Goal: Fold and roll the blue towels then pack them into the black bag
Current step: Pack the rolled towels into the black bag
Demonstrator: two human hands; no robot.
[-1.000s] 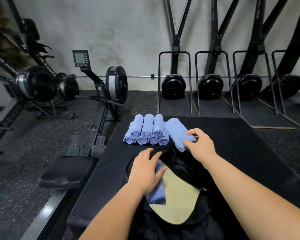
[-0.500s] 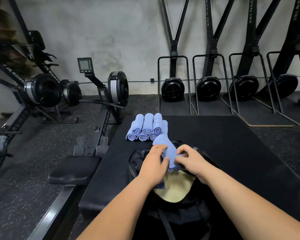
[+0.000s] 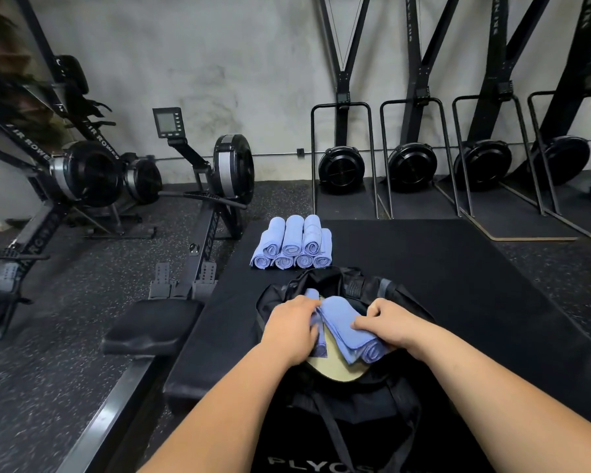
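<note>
Head view: a black bag (image 3: 355, 286) lies open on the near middle of a black padded desk (image 3: 440, 268). Its mouth is turned upward and a pale lining (image 3: 335, 372) shows inside. The right hand (image 3: 389, 324) is clenched on a rolled towel (image 3: 343, 327), blue, which lies slantwise across the mouth of the bag. The roll's spiral end points near and right, and the fingers curl over its top.

The left hand (image 3: 292, 327) sits at the left side of the opening, its fingers curled on a second towel (image 3: 313, 295) that lies inside the bag along the left wall. One end of this towel shows beyond the fingertips and the other shows nearer, below the palm. The two towels touch between the hands.

Just beyond the bag, farther off on the desk, sits a stack of towels (image 3: 292, 245). It is seven blue rolls with their spiral ends facing the camera, four below and three on top. Whether the stack touches the bag's far rim cannot be told.

Left of the desk a rowing machine (image 3: 232, 165) stands on the speckled floor (image 3: 82, 268). Its small monitor (image 3: 167, 122) is raised on an arm, and its seat (image 3: 151, 327) is near the desk's left edge. More rowers stand farther left. Along the grey wall (image 3: 219, 63) to the far right is a row of upright machines (image 3: 342, 169) with round black fan housings.
</note>
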